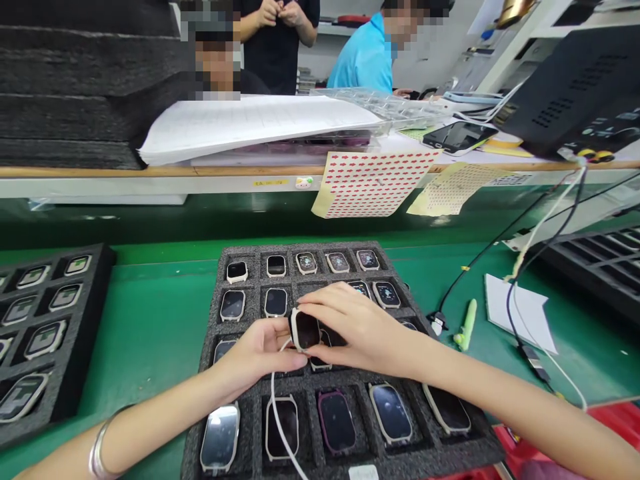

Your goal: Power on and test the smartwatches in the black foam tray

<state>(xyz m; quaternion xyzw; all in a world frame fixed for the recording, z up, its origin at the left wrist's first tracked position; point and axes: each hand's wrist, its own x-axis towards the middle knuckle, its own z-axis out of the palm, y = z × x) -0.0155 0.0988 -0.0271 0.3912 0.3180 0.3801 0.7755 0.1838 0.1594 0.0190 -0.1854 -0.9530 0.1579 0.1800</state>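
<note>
A black foam tray (pixel 253 257) on the green belt holds several smartwatch bodies in its pockets. Over its middle my right hand (pixel 357 327) grips a watch body (pixel 305 330) with a dark screen, tilted up on its edge. My left hand (pixel 257 357) is closed around the end of a white cable (pixel 277 417) at the watch's left side. The cable trails down over the near row of watches.
A second foam tray (pixel 75 347) of watches lies at the left. At the right are a green pen (pixel 466 325), white paper (pixel 520 310) and black and white cables (pixel 525 267). A shelf behind carries papers, red-arrow sticker sheets (pixel 370 183) and stacked foam (pixel 75 87). Other people work beyond.
</note>
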